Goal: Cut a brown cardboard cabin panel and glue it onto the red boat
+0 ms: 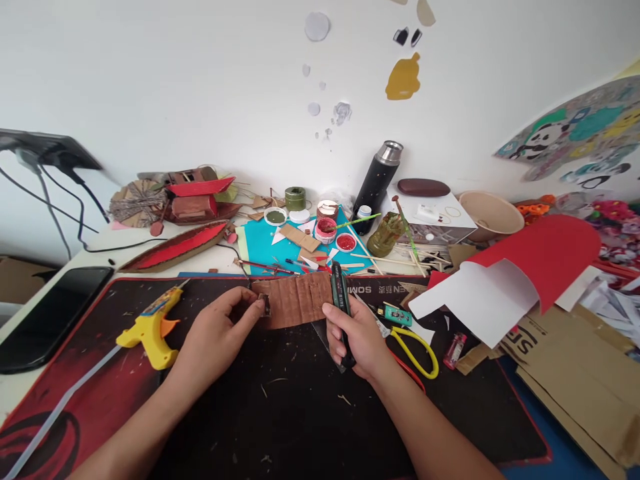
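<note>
Between thumb and forefinger, my left hand (217, 333) pinches a small dark brown piece (265, 305). Right behind those fingers is the left end of a brown-painted corrugated cardboard strip (293, 301); whether they also grip it I cannot tell. My right hand (357, 333) is closed around a dark green and black utility knife (341, 293), held upright at the strip's right end. The right thumb touches or nearly touches the strip's edge. Beneath both hands spreads a black desk mat (280, 413) with small scraps on it.
A yellow hot glue gun (153, 327) lies left. Yellow-handled scissors (425, 350) and a lighter (455, 351) lie right of my right hand. Behind stand paint jars (326, 229), a black thermos (377, 180) and a red-lined cardboard boat (180, 247). Curled red paper (555, 253) and cardboard (575, 373) crowd the right.
</note>
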A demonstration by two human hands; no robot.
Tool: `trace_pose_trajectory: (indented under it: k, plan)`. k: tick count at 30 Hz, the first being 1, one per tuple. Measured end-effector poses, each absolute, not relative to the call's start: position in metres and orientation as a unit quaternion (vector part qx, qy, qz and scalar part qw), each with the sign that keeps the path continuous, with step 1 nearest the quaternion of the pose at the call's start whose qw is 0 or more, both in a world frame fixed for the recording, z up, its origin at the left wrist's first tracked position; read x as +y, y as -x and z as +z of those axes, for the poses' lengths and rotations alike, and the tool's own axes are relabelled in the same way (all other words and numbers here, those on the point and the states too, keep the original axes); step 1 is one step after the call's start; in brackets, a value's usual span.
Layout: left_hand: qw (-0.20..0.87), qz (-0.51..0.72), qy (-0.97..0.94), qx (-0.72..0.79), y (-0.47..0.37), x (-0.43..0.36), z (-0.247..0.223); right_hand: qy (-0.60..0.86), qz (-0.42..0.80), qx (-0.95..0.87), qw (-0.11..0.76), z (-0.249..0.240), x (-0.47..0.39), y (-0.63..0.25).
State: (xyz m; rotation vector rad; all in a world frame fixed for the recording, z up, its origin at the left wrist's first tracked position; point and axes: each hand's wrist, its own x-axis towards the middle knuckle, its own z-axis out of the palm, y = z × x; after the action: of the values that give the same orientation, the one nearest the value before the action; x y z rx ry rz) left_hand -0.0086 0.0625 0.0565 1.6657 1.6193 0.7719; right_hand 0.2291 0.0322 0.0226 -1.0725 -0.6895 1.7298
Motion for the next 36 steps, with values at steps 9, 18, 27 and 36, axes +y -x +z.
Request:
trace_pose_trajectory:
  k: [9,18,27,36]
  plan:
    - [0.591,0.414,-0.440,0.536,0.007,0.064,0.044,0.435,0.715,-0.271,0.475,0.024,0.032,-0.230]
    - [0.659,0.443,-0.338,0.505,0.003,0.064,0.046,0.435,0.719,-0.263,0.473,0.026,0.033,-0.231]
    - [0.663,0.481,-0.323,0.474,0.004,0.063,0.048,0.433,0.720,-0.267,0.472,0.025,0.033,-0.232]
    - [0.608,0.556,-0.282,0.492,0.023,0.076,0.064,0.447,0.683,-0.381,0.435,0.020,0.030,-0.230]
